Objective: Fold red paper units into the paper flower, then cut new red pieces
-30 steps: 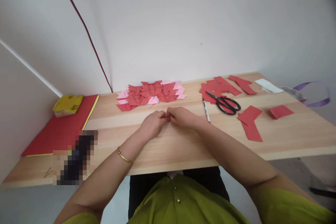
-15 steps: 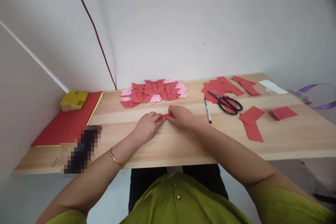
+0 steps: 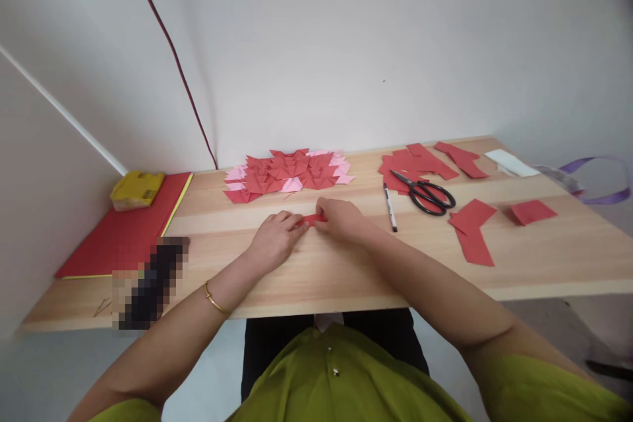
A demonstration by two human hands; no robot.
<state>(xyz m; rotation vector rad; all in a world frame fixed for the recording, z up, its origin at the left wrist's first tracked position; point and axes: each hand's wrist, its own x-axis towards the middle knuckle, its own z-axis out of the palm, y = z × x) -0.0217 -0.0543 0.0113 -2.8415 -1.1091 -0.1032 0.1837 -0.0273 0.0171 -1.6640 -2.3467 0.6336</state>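
Note:
A small folded strip of red paper point(image 3: 313, 219) lies on the wooden table, pinched between both my hands. My left hand point(image 3: 275, 237) is closed on its left end, thumb and fingertips pressed together. At the other end, my right hand point(image 3: 341, 219) has its curled fingers and thumb closed on the paper. Most of the strip is covered by my fingers. Just beyond my hands sits a pile of folded red and pink paper pieces point(image 3: 289, 171).
On the right lie black-handled scissors point(image 3: 430, 199), a marker pen point(image 3: 390, 208), red paper pieces point(image 3: 472, 231), another red piece point(image 3: 534, 212) and white paper point(image 3: 511, 163). On the left are red sheets point(image 3: 113, 237), a yellow packet point(image 3: 137, 190) and a blurred dark object point(image 3: 153, 283).
Both hands keep nearly the same grip on the red paper. The whole view has shifted slightly, with the table's things appearing a little further left.

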